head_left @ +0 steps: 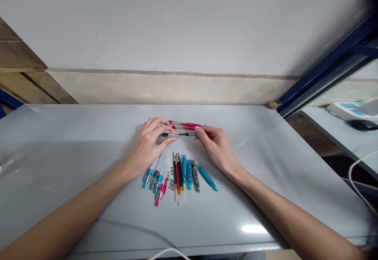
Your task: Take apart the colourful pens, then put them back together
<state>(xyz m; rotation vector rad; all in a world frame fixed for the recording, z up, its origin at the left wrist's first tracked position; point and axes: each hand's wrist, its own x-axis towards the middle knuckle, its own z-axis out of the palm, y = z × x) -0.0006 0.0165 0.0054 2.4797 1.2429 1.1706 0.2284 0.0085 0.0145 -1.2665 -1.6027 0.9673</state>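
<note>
My right hand (215,143) pinches the right end of a grey and black pen (184,134) between thumb and fingers. Around the pen's left end, the fingers and thumb of my left hand (152,138) are curled; part of that end is hidden by them. Just beyond it lie two pink pens (189,125), side by side. Nearer to me are clear pen barrels (156,173) with blue, black and pink ends, and a bundle of ink refills (178,173) in black and red. Right of these rest blue grip sections (208,177) and a grey grip section (195,176).
Everything lies on a grey table (73,149) that meets a wall (177,27) at the back. Small clear parts (171,183) sit between barrels and refills. At right are a blue metal frame (321,67) and a white device (351,111). A white cable (168,251) crosses the front edge.
</note>
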